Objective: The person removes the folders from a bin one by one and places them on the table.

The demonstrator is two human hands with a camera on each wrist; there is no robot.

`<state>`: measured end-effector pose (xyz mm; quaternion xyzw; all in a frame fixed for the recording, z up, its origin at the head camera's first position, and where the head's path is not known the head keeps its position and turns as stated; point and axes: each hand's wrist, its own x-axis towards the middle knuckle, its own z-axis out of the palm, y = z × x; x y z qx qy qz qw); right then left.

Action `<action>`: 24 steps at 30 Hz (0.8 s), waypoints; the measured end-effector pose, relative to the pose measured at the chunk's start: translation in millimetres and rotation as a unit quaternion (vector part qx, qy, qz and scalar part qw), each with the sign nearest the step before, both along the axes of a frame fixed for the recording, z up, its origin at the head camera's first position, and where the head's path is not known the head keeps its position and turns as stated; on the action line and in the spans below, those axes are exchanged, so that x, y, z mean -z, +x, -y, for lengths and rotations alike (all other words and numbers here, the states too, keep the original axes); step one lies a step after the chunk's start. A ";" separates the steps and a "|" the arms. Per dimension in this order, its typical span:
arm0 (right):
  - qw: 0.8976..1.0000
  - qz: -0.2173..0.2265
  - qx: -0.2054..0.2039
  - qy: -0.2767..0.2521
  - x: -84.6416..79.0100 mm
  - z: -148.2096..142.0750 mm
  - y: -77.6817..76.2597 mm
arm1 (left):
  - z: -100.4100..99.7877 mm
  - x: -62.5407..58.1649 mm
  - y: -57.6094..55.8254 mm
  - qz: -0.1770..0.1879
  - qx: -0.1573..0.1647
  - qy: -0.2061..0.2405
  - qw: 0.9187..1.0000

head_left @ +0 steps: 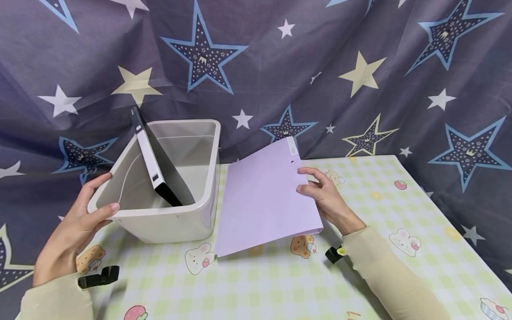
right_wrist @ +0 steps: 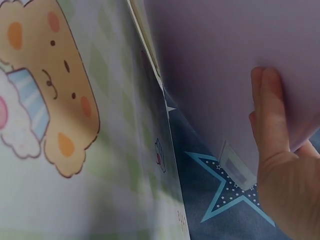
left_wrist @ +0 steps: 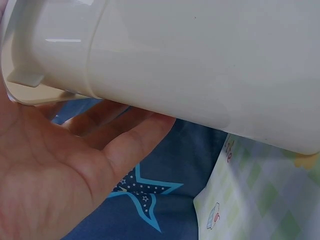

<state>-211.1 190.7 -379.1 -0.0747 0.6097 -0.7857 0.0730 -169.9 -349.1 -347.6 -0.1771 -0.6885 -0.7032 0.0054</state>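
A light grey plastic bin (head_left: 164,226) is on the left of the table in the head view. Its near left corner is gripped by my left hand (head_left: 78,226), thumb over the rim and fingers along the outer side; in the left wrist view fingers touch the outer wall (left_wrist: 200,55). Inside the bin a black binder (head_left: 154,164) with a white spine label leans diagonally, its top above the rim. To the right, my right hand (head_left: 330,198) holds a lilac ring binder (head_left: 264,200) by its spine side, tilted above the table. The right wrist view shows fingers against its lilac cover (right_wrist: 215,55).
A green checked tablecloth (head_left: 384,275) with cartoon animals covers the table. Behind the table hangs a dark blue curtain (head_left: 256,58) printed with stars. A black wrist strap mount (head_left: 100,276) sits at the left sleeve, another (head_left: 333,254) at the right.
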 end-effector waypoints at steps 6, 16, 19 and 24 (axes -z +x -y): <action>1.000 -0.002 -0.002 0.003 1.2 1.6 1.1 | -0.1 0.3 -0.8 0.000 -0.001 0.005 1.000; 0.999 -0.016 -0.002 0.037 6.2 3.3 -1.7 | 1.4 -0.2 0.5 0.000 0.003 0.003 1.000; 0.998 -0.016 0.001 0.057 6.5 2.2 -1.9 | 1.2 -0.2 0.8 0.000 0.008 0.006 1.000; 0.995 -0.019 0.005 0.099 6.6 -0.8 -2.6 | 0.1 -0.8 -0.3 -0.001 0.009 0.008 1.000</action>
